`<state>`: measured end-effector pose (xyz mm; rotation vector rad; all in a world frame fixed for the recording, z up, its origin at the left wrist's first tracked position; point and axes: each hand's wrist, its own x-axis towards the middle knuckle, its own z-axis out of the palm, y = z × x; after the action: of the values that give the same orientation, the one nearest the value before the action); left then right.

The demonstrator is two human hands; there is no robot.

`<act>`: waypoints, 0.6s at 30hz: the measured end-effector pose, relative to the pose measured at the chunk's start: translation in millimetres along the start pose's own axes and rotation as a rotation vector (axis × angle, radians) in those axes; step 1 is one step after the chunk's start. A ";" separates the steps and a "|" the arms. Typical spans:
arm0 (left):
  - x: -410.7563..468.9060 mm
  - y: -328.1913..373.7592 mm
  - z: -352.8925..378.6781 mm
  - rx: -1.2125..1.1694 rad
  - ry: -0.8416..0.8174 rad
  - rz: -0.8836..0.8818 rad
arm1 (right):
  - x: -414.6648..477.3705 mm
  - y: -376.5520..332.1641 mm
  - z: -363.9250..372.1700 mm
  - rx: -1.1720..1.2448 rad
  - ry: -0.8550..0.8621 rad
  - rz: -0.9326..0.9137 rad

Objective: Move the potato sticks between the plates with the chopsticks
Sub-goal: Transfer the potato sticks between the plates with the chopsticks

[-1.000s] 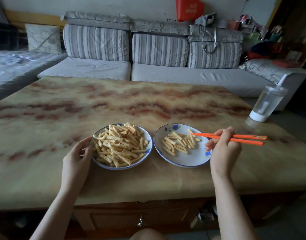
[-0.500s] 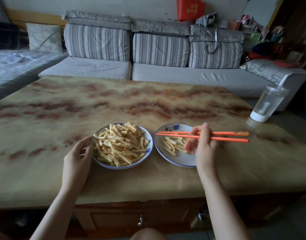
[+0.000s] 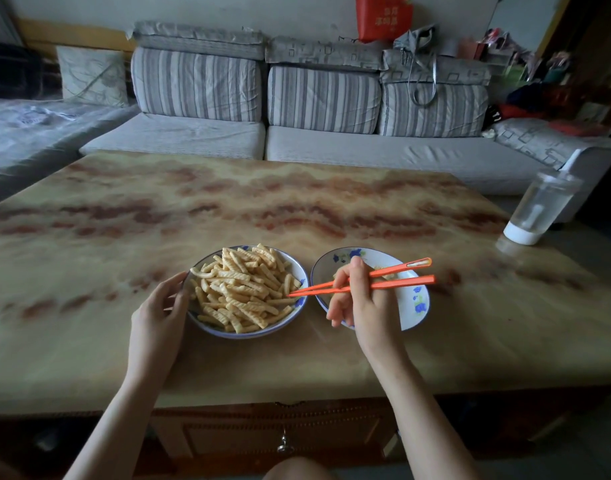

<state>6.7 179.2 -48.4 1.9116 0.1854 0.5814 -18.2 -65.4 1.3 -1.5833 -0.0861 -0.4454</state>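
1. I am watching the potato sticks [image 3: 243,289]. Most of them are sitting heaped on the full plate [image 3: 227,336] just left of the frame's centre. A few are lying on the second plate [image 3: 414,306] just to its right, though the hand is hiding nearly all of them now.
2. The chopsticks [image 3: 401,283] are pointing left, and their tips are reaching the right edge of the heap. The tips are lying close together, and I am seeing no stick caught between them.
3. The right hand [image 3: 362,299] is gripping the chopsticks near their middle, fingers curled round them, and is hanging over the second plate.
4. The left hand [image 3: 158,313] is holding the full plate's left rim, thumb and fingers bent against it.
5. What is changing: a second ago the chopstick tips were over the small pile on the second plate. Since then the right hand has been sweeping left across that plate. The left hand and both plates are staying where they were.
6. I am reading this as one drop finished and the next pick starting. With the heap this large, the task is looking far from done.
7. Both plates are resting on the marbled table [image 3: 297,202]. A clear cup [image 3: 543,209] is standing at its right edge, and a grey sofa [image 3: 331,147] is filling the upper frame.
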 end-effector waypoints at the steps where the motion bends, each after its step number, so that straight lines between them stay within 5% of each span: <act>1: 0.0 0.3 0.0 0.000 0.000 -0.001 | -0.1 -0.3 0.3 0.005 0.010 -0.003; 18: 0.8 -0.5 1.0 -0.001 0.004 -0.017 | 27.3 1.7 -65.7 -0.007 0.534 -0.106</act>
<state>8.0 178.9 -48.9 1.9063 0.2041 0.5736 -7.6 -135.4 8.5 -1.4238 0.2410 -0.9375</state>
